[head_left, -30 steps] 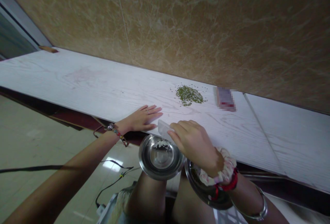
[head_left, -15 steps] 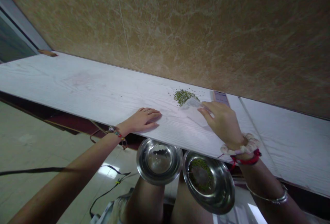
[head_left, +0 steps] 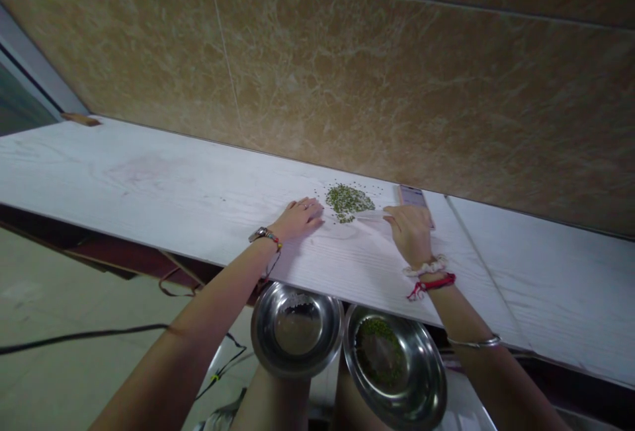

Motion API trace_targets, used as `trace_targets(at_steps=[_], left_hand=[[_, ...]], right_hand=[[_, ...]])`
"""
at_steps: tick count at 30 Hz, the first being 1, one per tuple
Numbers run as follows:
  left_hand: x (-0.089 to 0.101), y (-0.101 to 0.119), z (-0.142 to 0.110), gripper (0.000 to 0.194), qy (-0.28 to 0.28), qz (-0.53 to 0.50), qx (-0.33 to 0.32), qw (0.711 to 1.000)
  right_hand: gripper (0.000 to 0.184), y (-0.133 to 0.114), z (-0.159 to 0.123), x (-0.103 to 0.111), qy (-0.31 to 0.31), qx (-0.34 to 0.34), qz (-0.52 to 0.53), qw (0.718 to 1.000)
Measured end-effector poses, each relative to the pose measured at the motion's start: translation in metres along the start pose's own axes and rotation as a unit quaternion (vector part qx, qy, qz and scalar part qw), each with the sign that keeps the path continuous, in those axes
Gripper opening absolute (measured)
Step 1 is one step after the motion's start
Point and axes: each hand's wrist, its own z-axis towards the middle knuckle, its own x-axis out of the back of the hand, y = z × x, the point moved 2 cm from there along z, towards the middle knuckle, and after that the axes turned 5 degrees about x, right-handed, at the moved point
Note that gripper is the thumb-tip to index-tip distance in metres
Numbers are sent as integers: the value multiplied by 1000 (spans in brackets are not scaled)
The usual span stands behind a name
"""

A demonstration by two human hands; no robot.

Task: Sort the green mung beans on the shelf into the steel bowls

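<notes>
Tan marbled wall (head_left: 317, 80) across the far side; white wood-grain shelf (head_left: 163, 173) running along its foot, pale tiled floor (head_left: 44, 299) below at left. Two steel bowls side by side at the shelf's near edge, above the person's thighs: the right bowl (head_left: 421, 378) with small green beans spread over its bottom, the left bowl (head_left: 297, 370) with a little pale stuff at its far side, too blurred to name. Left hand (head_left: 297, 217) palm down on the shelf, just left of the bean pile, fingers lying close together and fairly straight, nothing seen in the grip. Right hand (head_left: 411, 233) on the other side, thumb and fingers closed in a pinch on one end of a plastic scraper. Bean pile (head_left: 346, 199), green, loose, lies on the shelf between the two hands, stray beans scattered round it. Phone (head_left: 414, 197) flat near the wall, partly covered by the right hand. Plastic scraper (head_left: 371, 215) thin, whitish, seen nearly edge-on, its free end at the pile's near right border.
</notes>
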Motion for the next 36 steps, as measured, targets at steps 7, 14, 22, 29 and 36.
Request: trace_targets(at_steps=[7,14,22,29,36], left_hand=[[-5,3,5,40,29,-3,10,1000],[-7,1,7,40,37,-3,12,999],[-7,2,6,45,29,-5,19,999],[-4,3,5,45,24,-10,28,999],[-8,1,6,43,45,-20,31,998]], right_hand=[[20,-1,-8,-18,8,-12,-10,1000],[19,-9,-15,-18,1,-14,12,1000],[15,-9,-12,-14,24,-2,10,1000],[14,-8,-17,-6,12,12,-3,1000],[9,-9,-13,-5,78,55,-3,995]])
